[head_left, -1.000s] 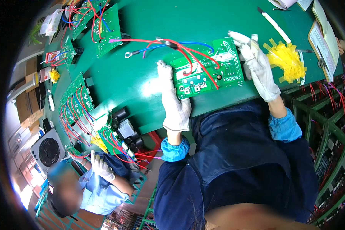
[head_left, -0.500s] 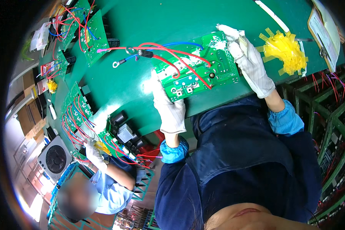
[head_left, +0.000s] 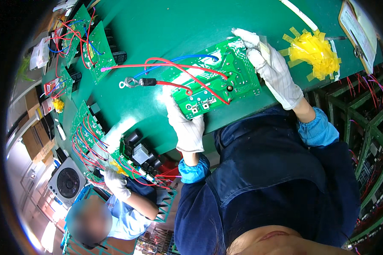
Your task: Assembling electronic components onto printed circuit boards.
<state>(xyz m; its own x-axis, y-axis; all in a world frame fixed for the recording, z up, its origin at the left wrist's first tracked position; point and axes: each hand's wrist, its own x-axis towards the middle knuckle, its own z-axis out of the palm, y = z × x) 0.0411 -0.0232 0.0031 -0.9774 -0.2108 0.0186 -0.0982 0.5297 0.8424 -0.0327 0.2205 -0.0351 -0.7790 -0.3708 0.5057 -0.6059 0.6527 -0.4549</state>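
Note:
A green circuit board [head_left: 238,63] is held solder side up above the bench, its left end nearer me than its right. My left hand [head_left: 185,127], in a white glove, grips its near left corner. My right hand [head_left: 274,74], also gloved, grips its right end; a small pale yellowish strip shows at those fingers. Red wires [head_left: 206,88] and a blue wire [head_left: 191,56] rise from the board and reach left. Ring terminals [head_left: 130,82] and a pink-tipped red wire end [head_left: 106,69] hang past its left edge. The fingers under the board are hidden.
Yellow tape strips [head_left: 312,55] lie bunched at the right, beside a clipboard [head_left: 357,38]. More wired boards [head_left: 100,51] stand along the left of the green bench [head_left: 157,21]. A co-worker's gloved hand [head_left: 117,185] is among wired boards at lower left. A green metal rack [head_left: 349,102] stands at right.
The board has shifted slightly left and turned, its left end coming nearer me. Its wires have swung, and the ring terminals now lie close together. Both hands keep their grip.

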